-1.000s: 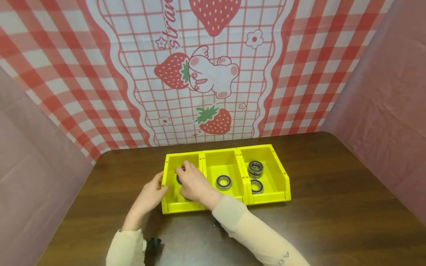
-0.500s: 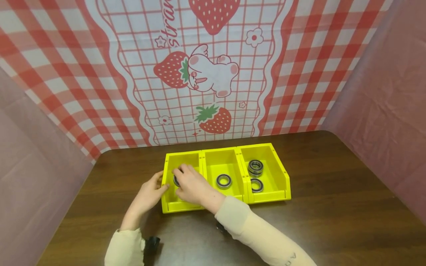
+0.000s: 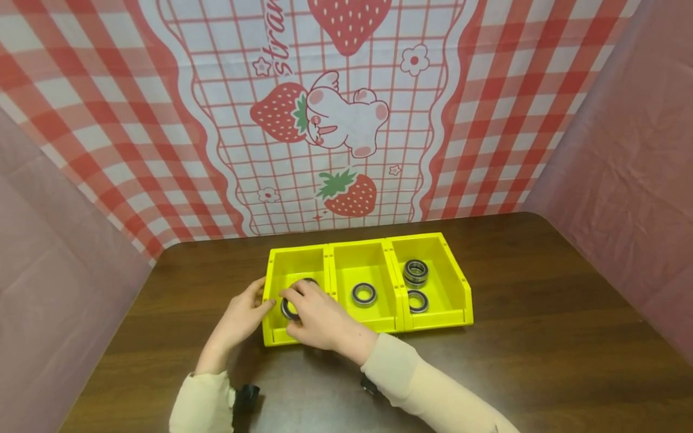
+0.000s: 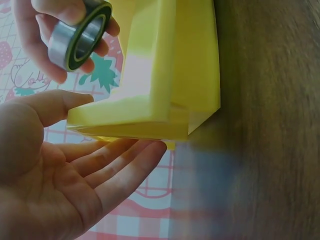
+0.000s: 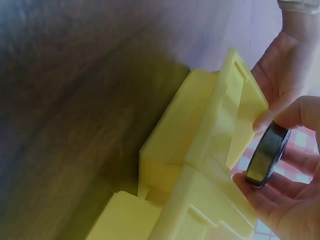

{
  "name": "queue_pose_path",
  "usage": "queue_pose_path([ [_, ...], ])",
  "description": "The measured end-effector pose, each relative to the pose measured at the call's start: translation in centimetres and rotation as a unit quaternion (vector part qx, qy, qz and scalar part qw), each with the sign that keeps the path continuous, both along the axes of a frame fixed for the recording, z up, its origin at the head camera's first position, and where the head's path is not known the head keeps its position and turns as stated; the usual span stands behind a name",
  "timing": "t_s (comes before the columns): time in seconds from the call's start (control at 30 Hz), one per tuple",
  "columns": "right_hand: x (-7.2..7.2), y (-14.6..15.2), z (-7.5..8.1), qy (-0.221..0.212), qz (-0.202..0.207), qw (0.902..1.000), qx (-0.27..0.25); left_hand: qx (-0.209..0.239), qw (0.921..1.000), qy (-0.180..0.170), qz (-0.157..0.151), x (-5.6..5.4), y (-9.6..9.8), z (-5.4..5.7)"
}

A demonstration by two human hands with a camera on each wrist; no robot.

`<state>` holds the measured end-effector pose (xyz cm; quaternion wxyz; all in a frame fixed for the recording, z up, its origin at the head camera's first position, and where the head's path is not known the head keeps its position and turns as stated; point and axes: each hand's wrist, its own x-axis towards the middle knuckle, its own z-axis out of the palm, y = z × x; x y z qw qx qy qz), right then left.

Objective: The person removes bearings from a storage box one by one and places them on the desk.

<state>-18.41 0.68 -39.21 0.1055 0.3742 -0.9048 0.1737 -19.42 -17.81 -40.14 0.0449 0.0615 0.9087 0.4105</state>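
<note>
Three yellow bins stand joined in a row. Between thumb and fingers, my right hand (image 3: 322, 319) pinches a bearing (image 5: 266, 156), a dark-faced metal ring, over the left bin (image 3: 298, 263). In the left wrist view this bearing (image 4: 64, 46) is tilted, its steel side showing. My left hand (image 3: 238, 320) grips the left bin's side wall, thumb at the rim and fingers along the outside. Part of another bearing (image 3: 310, 280) shows behind my right hand, mostly hidden. One bearing (image 3: 355, 295) lies flat in the middle bin (image 3: 360, 255).
In the right bin (image 3: 441, 264) sit stacked bearings (image 3: 416, 283), with a single bearing (image 3: 425, 302) in front of them. The bins rest on a dark wooden table (image 3: 520, 361). A strawberry-print cloth (image 3: 346, 132) hangs behind, with pink cloth at both sides.
My right hand has moved toward the front of the left bin with the bearing, uncovering part of another one behind it. My left hand has stayed on the bin's side.
</note>
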Motion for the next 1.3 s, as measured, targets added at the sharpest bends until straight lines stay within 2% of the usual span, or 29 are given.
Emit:
queue_pose_path([
  [0.5, 2.4, 0.3, -0.2, -0.041, 0.029, 0.9981, 0.038, 0.01, 0.9999, -0.013, -0.002, 0.0, -0.1, 0.1],
  [0.77, 3.0, 0.3, -0.5, 0.013, 0.069, 0.9946, 0.077, 0.007, 0.9998, -0.016, -0.01, 0.2, -0.2, 0.3],
  [0.83, 3.3, 0.2, -0.5, 0.017, 0.078, 0.9934, 0.082, 0.009, 0.9998, -0.017, -0.01, 0.3, -0.2, 0.3],
  [1.07, 4.0, -0.2, -0.7, -0.009, 0.097, 0.9903, 0.099, 0.014, 0.9998, -0.012, -0.008, 0.2, -0.2, 0.0],
  [1.3, 4.6, -0.6, -1.0, 0.013, 0.111, 0.9856, 0.126, 0.016, 0.9998, -0.01, -0.004, 0.3, -0.2, -0.2],
])
